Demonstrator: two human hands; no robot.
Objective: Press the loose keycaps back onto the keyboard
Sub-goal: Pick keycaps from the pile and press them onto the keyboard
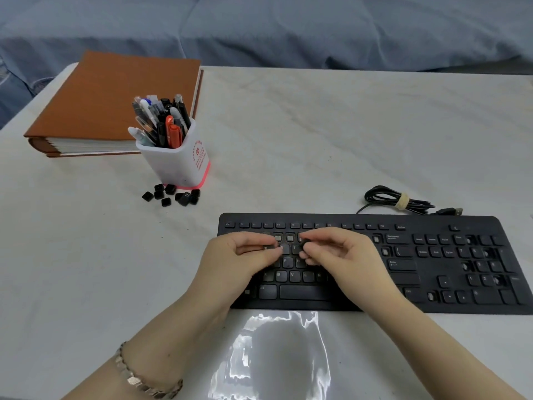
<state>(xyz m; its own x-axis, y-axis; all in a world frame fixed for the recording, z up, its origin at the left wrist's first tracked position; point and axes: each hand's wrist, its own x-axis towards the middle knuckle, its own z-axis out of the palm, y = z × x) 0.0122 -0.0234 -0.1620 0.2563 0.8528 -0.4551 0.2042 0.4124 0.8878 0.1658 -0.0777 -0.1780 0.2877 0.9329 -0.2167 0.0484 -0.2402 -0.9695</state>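
White cloth-covered table fills the view, with crumpled blue-grey fabric behind its far edge. Brown cloth-covered binder lies flat at the far left corner. The flat black full-size keyboard sits in front of you, right of centre, with its long side parallel to the near edge. Several keys are missing: pale bare sockets show in the number row between your hands, and more by the Backspace key and in the numpad.

A clear shiny plastic sheet lies flat just in front of the keyboard, between your forearms. A white plastic pen cup with a pink base, full of pens, stands near the binder. A coiled black USB cable, tied with a tan band, is just behind the keyboard.

The loose black plastic keycaps lie in a small heap on the cloth, touching the cup's base and well apart from the keyboard.

Your left hand has curled fingers, tips down on the letter keys near R; can't tell if it's holding anything. Your right hand pinches a small black keycap between thumb and fingertips, over the upper rows just right of the bare sockets. There's a silver link bracelet on your left wrist.
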